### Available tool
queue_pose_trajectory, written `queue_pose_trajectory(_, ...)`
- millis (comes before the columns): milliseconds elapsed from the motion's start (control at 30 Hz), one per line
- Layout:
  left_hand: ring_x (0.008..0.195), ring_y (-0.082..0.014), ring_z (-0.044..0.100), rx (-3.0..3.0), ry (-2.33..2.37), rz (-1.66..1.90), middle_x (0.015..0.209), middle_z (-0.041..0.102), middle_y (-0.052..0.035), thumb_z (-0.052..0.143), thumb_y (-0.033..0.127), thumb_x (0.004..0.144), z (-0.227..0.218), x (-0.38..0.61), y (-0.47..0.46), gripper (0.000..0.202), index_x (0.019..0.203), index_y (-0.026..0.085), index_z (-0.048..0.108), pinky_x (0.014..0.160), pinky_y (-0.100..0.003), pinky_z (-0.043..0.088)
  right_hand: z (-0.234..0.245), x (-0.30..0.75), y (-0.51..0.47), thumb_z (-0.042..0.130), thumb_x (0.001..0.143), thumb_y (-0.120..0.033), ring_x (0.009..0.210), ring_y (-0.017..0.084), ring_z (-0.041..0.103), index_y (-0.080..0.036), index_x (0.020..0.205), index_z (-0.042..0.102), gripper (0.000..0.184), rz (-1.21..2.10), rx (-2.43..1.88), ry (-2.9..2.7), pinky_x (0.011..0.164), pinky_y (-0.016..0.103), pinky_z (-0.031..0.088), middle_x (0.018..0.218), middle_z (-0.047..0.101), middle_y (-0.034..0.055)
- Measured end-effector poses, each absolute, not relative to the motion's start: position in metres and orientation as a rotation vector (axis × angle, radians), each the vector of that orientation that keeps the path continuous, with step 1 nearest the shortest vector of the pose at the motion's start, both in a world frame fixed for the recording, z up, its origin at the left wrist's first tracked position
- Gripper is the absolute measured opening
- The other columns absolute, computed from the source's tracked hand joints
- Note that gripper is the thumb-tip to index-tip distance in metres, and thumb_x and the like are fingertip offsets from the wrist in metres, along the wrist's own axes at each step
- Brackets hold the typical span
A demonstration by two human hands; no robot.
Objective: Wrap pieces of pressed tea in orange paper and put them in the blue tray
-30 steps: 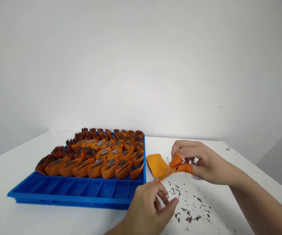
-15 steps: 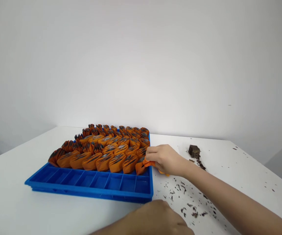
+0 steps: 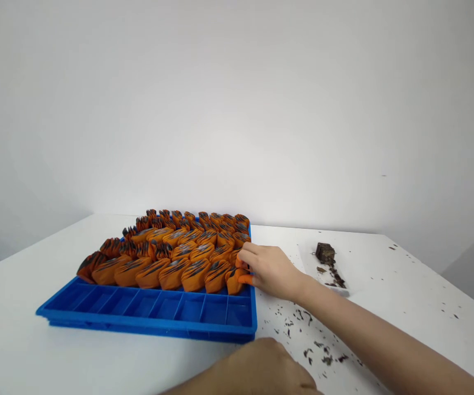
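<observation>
A blue compartment tray (image 3: 148, 325) lies on the table, holding rows of pleated orange bundles (image 3: 193, 276) with dark edges. The nearest row of its compartments has no bundles. At the tray's right side, my right hand (image 3: 272, 271) is closed with bright orange pleated material (image 3: 245, 279) between thumb and fingers. It touches the last bundle (image 3: 233, 282) of the front row. My left hand (image 3: 261, 365) is closed in front of the tray's near right corner, knuckles up. The bottom edge of the picture cuts it off, and what its fingers hold, if anything, is hidden.
Right of the tray, a dark brown ridged block (image 3: 325, 253) and crumbs lie on a shallow clear container (image 3: 342, 291). Dark flakes (image 3: 326, 360) are scattered over the white table (image 3: 10, 307). A white wall (image 3: 237, 109) stands behind.
My right hand has moved slightly left, further over the tray edge, with the orange material. The front-row bundle beside it stands more upright. The clear container now shows more past my forearm.
</observation>
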State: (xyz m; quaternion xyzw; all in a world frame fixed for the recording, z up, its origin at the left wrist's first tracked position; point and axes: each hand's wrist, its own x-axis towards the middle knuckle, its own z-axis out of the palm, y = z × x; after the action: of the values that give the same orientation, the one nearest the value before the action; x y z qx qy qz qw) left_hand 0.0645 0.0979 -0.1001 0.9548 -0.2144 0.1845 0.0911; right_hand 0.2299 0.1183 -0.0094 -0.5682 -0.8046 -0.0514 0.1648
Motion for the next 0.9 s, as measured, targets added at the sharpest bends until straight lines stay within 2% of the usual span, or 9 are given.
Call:
queue_pose_trajectory(67,0.055,-0.0117,0.060,2.825,-0.698,0.612,0.075,0.069,0.0100,0.082,0.019,0.089,-0.102,0.066,0.100,0.027,0.105,0.025,0.060,0.046,-0.031,0.031,-0.006,0.240,0.114,0.084,0.092,-0.027,0.081,0.014,0.068,-0.021,0.105,0.067,0.023,-0.004,-1.606,-2.179,0.068,0.026,0.049,0.110,0.070,0.0032)
queue_pose_trajectory(167,0.055,-0.0116,0.059,2.838,-0.694,0.628,0.072,0.065,0.0101,0.080,0.020,0.092,-0.102,0.067,0.102,0.022,0.101,0.024,0.060,0.045,-0.030,0.030,0.002,0.262,0.103,0.078,0.092,-0.013,0.085,0.014,0.072,-0.021,0.098,0.069,0.014,0.144,-1.652,-2.099,0.073,0.025,0.052,0.108,0.069,0.0017)
queue_pose_trajectory(300,0.051,-0.0120,0.055,2.857,-0.688,0.639,0.069,0.065,0.0106,0.083,0.022,0.091,-0.103,0.068,0.103,0.024,0.104,0.024,0.063,0.042,-0.030,0.029,0.007,0.291,0.086,0.078,0.079,-0.003,0.081,0.017,0.069,-0.022,0.098,0.074,0.027,0.153,-1.781,-2.154,0.066,0.027,0.044,0.106,0.070,0.0013)
queue_pose_trajectory(433,0.052,-0.0125,0.055,2.866,-0.680,0.638,0.071,0.066,0.0101,0.086,0.023,0.089,-0.104,0.069,0.104,0.026,0.102,0.024,0.064,0.042,-0.031,0.030,-0.001,0.299,0.082,0.093,0.070,-0.026,0.087,0.022,0.069,-0.023,0.111,0.078,0.044,0.243,-1.926,-2.321,0.067,0.029,0.044,0.116,0.070,0.0046)
queue_pose_trajectory(533,0.051,-0.0126,0.054,2.878,-0.663,0.626,0.067,0.064,0.0103,0.087,0.024,0.087,-0.103,0.070,0.106,0.025,0.095,0.025,0.064,0.041,-0.032,0.026,-0.008,0.295,0.087,0.094,0.072,-0.038,0.092,0.026,0.070,-0.021,0.108,0.078,0.043,0.219,-2.003,-2.362,0.071,0.031,0.045,0.114,0.072,0.0073)
queue_pose_trajectory(600,0.049,-0.0125,0.053,2.883,-0.665,0.637,0.065,0.064,0.0105,0.089,0.024,0.085,-0.103,0.071,0.107,0.026,0.092,0.024,0.064,0.039,-0.032,0.025,-0.009,0.292,0.090,0.091,0.074,-0.034,0.092,0.027,0.072,-0.020,0.105,0.077,0.036,0.226,-2.032,-2.361,0.071,0.031,0.045,0.110,0.075,0.0072)
queue_pose_trajectory(700,0.048,-0.0124,0.053,2.881,-0.664,0.651,0.065,0.066,0.0100,0.091,0.024,0.083,-0.104,0.072,0.108,0.026,0.092,0.024,0.067,0.038,-0.031,0.026,-0.007,0.289,0.089,0.084,0.075,-0.019,0.090,0.025,0.073,-0.020,0.098,0.077,0.024,0.253,-2.035,-2.349,0.068,0.029,0.044,0.102,0.078,0.0052)
queue_pose_trajectory(800,0.048,-0.0122,0.053,2.852,-0.658,0.668,0.063,0.067,0.0096,0.091,0.024,0.084,-0.106,0.073,0.109,0.022,0.090,0.024,0.069,0.038,-0.030,0.026,-0.001,0.290,0.085,0.074,0.073,-0.006,0.089,0.023,0.073,-0.021,0.092,0.077,0.025,0.260,-2.035,-2.345,0.067,0.027,0.043,0.098,0.080,0.0025)
queue_pose_trajectory(900,0.045,-0.0116,0.050,2.815,-0.636,0.770,0.059,0.064,0.0090,0.086,0.020,0.087,-0.101,0.074,0.108,0.019,0.084,0.024,0.068,0.038,-0.031,0.022,0.012,0.295,0.078,0.069,0.076,-0.003,0.088,0.022,0.073,-0.021,0.093,0.076,0.025,0.227,-2.059,-2.311,0.067,0.027,0.042,0.096,0.080,0.0028)
